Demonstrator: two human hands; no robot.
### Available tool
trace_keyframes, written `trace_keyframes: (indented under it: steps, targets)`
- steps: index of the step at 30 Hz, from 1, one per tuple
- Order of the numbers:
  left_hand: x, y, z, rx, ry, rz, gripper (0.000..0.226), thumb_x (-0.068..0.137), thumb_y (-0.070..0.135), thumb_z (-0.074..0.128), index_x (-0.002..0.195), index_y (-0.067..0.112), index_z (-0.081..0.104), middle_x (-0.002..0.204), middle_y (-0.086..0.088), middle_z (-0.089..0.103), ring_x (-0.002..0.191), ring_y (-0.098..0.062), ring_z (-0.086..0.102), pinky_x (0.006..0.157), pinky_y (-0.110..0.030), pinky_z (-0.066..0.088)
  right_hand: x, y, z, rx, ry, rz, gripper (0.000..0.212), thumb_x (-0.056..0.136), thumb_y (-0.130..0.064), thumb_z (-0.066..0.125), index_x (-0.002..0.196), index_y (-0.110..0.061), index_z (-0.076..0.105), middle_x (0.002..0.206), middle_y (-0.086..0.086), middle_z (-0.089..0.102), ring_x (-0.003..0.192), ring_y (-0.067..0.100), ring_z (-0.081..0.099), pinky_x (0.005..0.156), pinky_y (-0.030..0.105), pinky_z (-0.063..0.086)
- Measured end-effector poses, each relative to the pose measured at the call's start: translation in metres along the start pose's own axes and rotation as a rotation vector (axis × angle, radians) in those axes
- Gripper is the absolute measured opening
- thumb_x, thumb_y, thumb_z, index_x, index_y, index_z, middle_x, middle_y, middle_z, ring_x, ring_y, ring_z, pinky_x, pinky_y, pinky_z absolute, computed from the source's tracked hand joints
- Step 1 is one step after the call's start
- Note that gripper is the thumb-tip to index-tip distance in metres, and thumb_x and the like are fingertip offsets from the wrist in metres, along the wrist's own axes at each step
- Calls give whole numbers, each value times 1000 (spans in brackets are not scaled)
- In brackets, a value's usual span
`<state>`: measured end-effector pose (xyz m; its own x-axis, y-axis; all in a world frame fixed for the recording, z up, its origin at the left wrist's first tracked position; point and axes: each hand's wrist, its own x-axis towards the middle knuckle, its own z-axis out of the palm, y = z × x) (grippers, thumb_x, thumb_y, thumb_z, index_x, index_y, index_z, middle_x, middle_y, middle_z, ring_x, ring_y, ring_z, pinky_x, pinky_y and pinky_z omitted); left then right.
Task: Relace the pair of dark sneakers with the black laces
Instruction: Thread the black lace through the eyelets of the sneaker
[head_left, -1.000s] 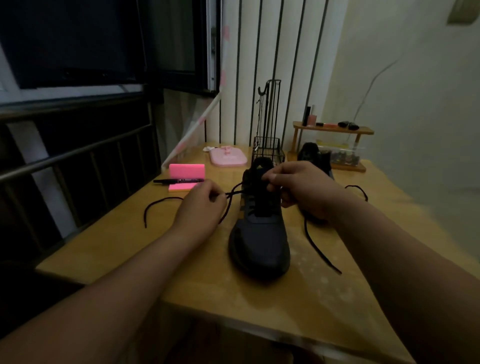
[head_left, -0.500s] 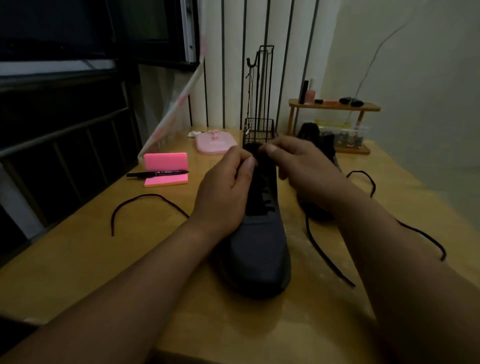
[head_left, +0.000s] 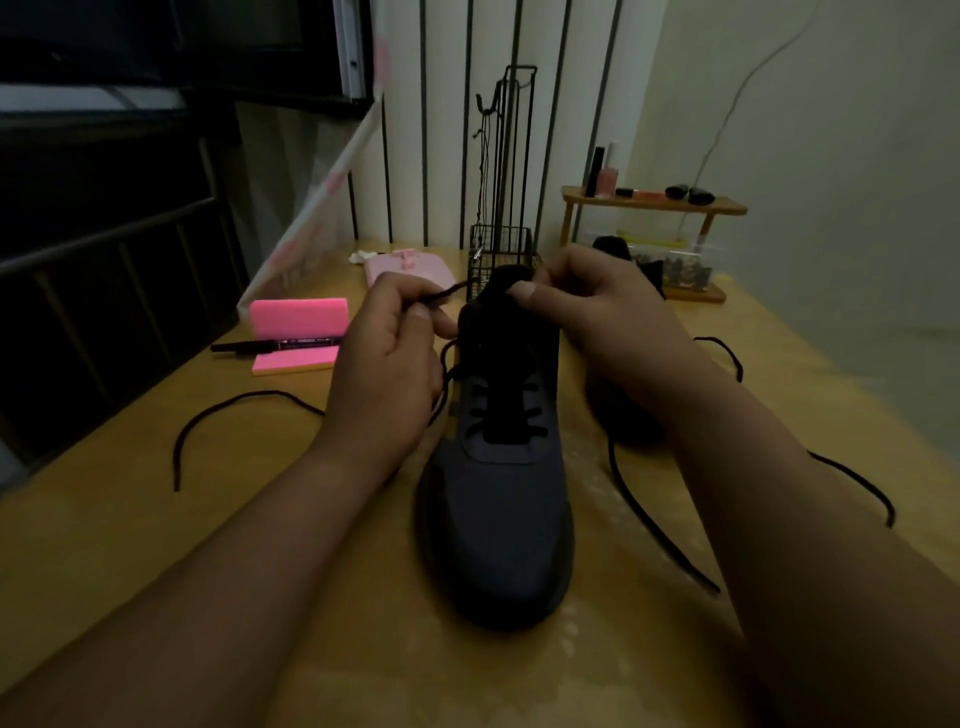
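- Table (head_left: 156, 519): wooden top, bearing every item below.
- Pink sticky-note block (head_left: 297, 316): far left, one pad upright, one flat in front of it.
- Black marker (head_left: 275, 344): lies across the flat pad.
- Pink tray-like item (head_left: 434, 270): at the back, partly hidden behind the left hand; its kind cannot be told.
- Wire rack (head_left: 501, 244): black and upright, directly behind the near sneaker's heel.
- Wooden shelf (head_left: 654, 207): small, at the back right, carrying small bottles and dark items.
- Clear container (head_left: 683, 265): under the shelf.
- Near sneaker (head_left: 498, 519): dark, at the table centre, toe toward the viewer. The lower eyelets are laced and the top is covered by both hands.
- Second sneaker (head_left: 621, 421): dark, just right of the first and farther back, largely blocked by the right forearm.
- Black lace (head_left: 234, 402): a free length curves over the table to the left. Its other end rises beside the near sneaker's upper eyelets.
- Second lace (head_left: 654, 525): loose on the table right of the near sneaker, passing under the right forearm.
- Left hand (head_left: 389, 364): fingers curled, thumb and forefinger pinching the black lace tip just left of the sneaker's collar.
- Right hand (head_left: 597, 306): fingers curled, thumb pressed on the top of the near sneaker's tongue, gripping it.
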<state>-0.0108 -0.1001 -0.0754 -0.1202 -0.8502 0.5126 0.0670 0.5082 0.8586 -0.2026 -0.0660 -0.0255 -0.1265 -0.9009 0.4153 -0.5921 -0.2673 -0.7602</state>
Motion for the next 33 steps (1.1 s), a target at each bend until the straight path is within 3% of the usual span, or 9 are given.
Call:
trace_keyframes:
  steps: [4,9,12,15,19,23,27,30,33]
  targets:
    - [3,-2,-5,2,-94,-30,20,109,11,43,100,13,61,69,7,50,55,-7,37,48,-20,30,-3,5,1,117,3,40,28,99,-39,68,105,-12,67,93,6,67,83,9,65,72,22,54]
    - [-1,7,1,45,-193,-3,19,109,14,48,106,7,66,56,24,56,54,7,52,53,-6,39,4,12,9,-271,-37,41,46,92,-75,53,107,-32,64,102,-8,67,98,11,65,83,37,59]
    - [-2,9,1,4,-204,-41,22,110,11,48,120,12,67,57,17,57,50,0,46,49,-12,38,5,8,13,-406,-17,-16,55,86,-82,48,94,-30,63,92,-6,65,96,21,62,79,51,58]
    - [-2,9,0,16,-197,-39,20,110,10,46,112,18,65,75,3,59,62,-15,49,53,-25,41,1,6,11,-98,-13,-35,37,95,-53,66,93,-16,66,92,4,68,89,21,67,83,49,60]
    - [-1,11,0,-6,-209,-49,19,110,10,45,102,12,62,63,19,57,56,4,50,53,-8,38,-2,6,15,376,-1,104,28,100,-31,67,91,-5,63,90,11,69,88,19,72,79,29,59]
    - [-1,14,-4,32,-221,26,19,108,11,50,103,6,68,54,26,56,53,10,54,53,-3,39,0,9,24,546,-18,189,25,102,-29,65,82,-14,60,86,2,69,85,13,70,75,23,57]
    - [0,16,-10,88,-278,-3,14,105,10,58,101,10,71,64,21,64,57,7,57,56,-7,43,-1,7,28,645,7,214,27,102,-27,65,78,-15,60,84,3,69,81,12,69,69,21,56]
    - [1,13,-15,168,-336,-3,13,104,15,60,95,18,69,76,2,68,60,-4,58,56,-20,49,-2,7,30,689,30,220,29,102,-26,65,76,-15,59,81,1,69,79,12,69,68,21,56]
    - [2,10,-18,247,-349,10,14,104,21,60,92,21,67,81,-2,70,67,-18,64,64,-37,56,-2,8,29,681,46,221,30,102,-27,65,75,-16,59,81,0,68,80,12,69,70,20,56]
